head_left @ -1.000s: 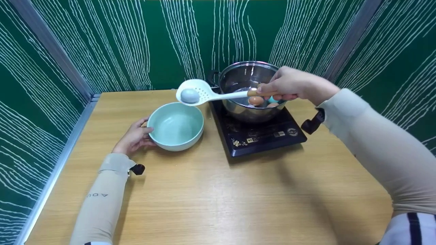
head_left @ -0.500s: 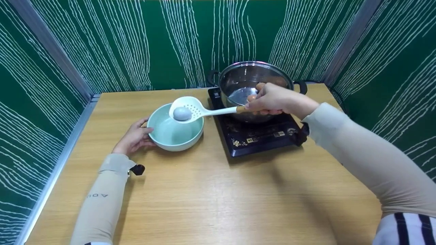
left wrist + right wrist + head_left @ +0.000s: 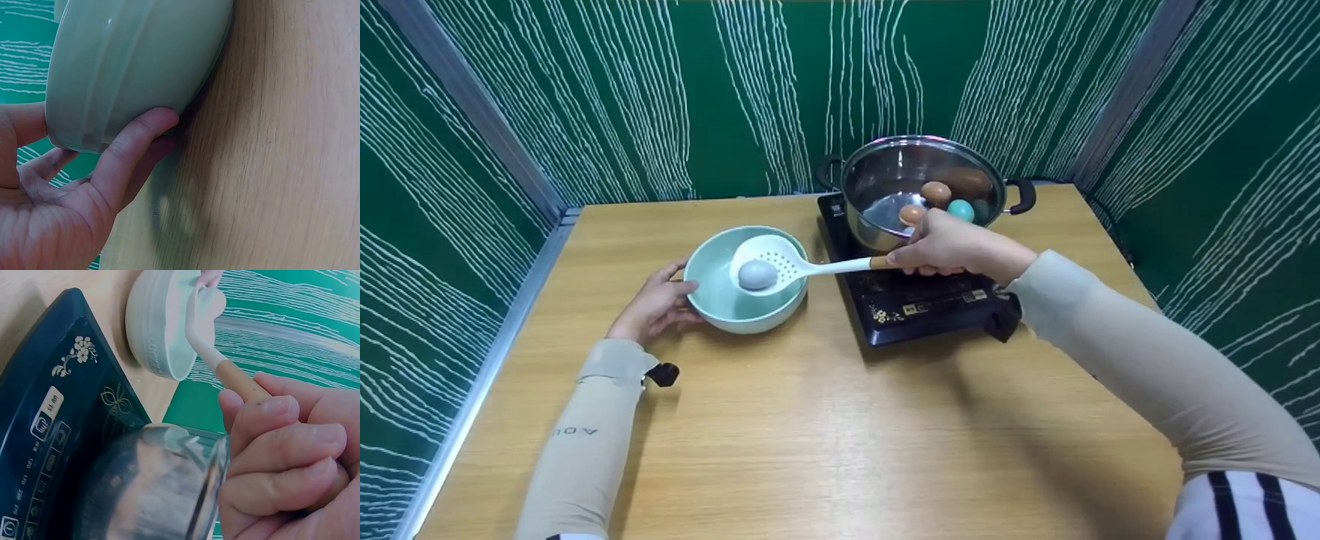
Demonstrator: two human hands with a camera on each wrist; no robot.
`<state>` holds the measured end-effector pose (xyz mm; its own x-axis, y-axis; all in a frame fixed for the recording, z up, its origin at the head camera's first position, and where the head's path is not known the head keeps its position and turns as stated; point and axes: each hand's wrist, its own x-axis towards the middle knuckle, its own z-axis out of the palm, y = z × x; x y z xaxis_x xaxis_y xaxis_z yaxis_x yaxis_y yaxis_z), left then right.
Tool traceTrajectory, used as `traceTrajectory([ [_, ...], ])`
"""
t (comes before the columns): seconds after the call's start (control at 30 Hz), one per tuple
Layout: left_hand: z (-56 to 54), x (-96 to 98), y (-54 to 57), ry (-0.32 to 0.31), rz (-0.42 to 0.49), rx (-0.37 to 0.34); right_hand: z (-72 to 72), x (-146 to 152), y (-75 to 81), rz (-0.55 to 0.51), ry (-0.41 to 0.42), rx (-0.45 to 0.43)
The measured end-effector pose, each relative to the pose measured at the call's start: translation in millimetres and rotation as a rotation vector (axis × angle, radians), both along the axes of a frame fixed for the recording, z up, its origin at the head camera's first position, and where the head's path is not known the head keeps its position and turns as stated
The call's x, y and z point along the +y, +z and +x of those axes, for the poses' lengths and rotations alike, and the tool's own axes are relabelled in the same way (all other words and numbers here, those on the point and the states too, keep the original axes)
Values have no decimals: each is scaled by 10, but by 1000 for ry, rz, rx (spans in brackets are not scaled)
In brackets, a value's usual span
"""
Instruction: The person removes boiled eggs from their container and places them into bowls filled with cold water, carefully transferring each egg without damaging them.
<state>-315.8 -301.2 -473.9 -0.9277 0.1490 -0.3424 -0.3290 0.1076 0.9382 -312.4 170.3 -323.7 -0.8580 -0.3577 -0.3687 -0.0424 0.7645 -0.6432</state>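
My right hand (image 3: 949, 244) grips the wooden handle of a white slotted spoon (image 3: 840, 267), fingers curled round it in the right wrist view. A pale bluish egg (image 3: 757, 275) lies in the spoon's perforated head, which is over the pale green bowl (image 3: 746, 325). Whether the spoon touches the bowl I cannot tell. My left hand (image 3: 656, 300) holds the bowl's left side, thumb at the rim and fingers against the outer wall (image 3: 140, 62). Brown eggs (image 3: 936, 193) and a turquoise egg (image 3: 961, 211) are inside the steel pot (image 3: 885, 161); my right hand hides part of it.
The pot stands on a black induction cooker (image 3: 915, 315) right of the bowl. Both rest on a wooden table (image 3: 810, 435). Green walls (image 3: 615, 97) with white streaks enclose the back and sides.
My right hand has moved left and toward me, bringing the spoon and its egg from behind the bowl's far rim to over its inside. The left hand and bowl stay put.
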Motion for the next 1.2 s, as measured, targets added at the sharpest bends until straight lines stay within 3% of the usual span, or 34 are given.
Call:
traceTrajectory([
  [0.33,4,8,-9,-15,-1,9,-12,-110,-172,28,17,15],
  [0.6,14,9,-15,-6,0,20,-36,-220,-236,71,75,89],
  [0.97,12,2,-3,1,1,4,55,-393,-257,149,165,318],
  [1.2,12,4,-1,-3,9,4,96,-419,-290,199,200,412],
])
